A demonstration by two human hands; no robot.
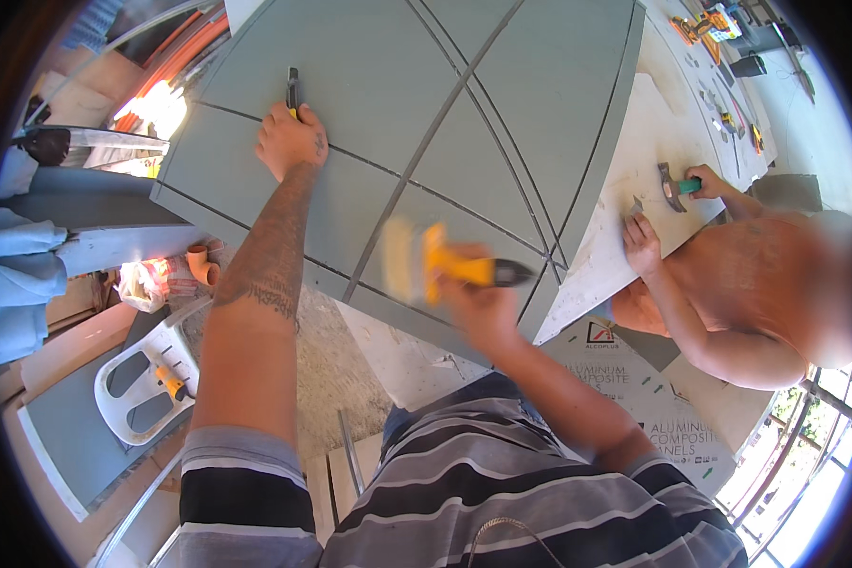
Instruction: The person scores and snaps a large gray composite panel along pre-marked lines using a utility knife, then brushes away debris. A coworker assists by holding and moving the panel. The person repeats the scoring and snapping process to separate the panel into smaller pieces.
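The big flat grey-green panel looks smooth and pretty matt, with gritty-looking dark lines running out to its edges. Yellow-and-black brush near the panel's bottom edge seems to have a plastic handle and pale bristles, kinda blurry tho. Past its right edge, the claw hammer has a dull metal head. White slotted chair off the lower left corner: smooth plastic.

A workshop, by its grey panel, claw hammer and tool-strewn white worktable

Lettering, logo, green arrows on grey sheet
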